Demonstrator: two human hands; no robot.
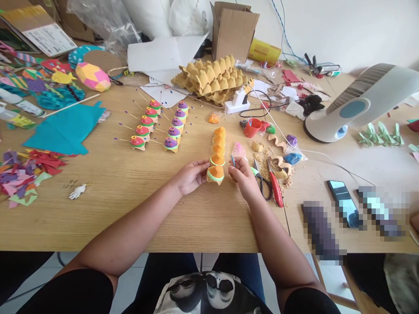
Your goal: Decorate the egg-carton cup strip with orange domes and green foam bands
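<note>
A strip of egg-carton cups (219, 144) covered in orange stands lengthwise in front of me, with pale green bands round its two nearest cups. My left hand (194, 176) grips the strip's left side near the front, fingertips closed against it. Just right of the strip, my right hand (242, 174) pinches a thin blue stick (233, 160), its tip pointing up. Further left stand two finished-looking strips, a red-topped caterpillar (142, 131) and a purple-topped caterpillar (176, 126), with pins sticking out of them.
Scissors (262, 181) and a red utility knife (275, 185) lie right of my right hand, among carton scraps. Behind are a red cup (252, 127), stacked egg trays (212, 78) and a power strip (237, 104). A white fan (353, 107) and phone (344, 203) are rightward.
</note>
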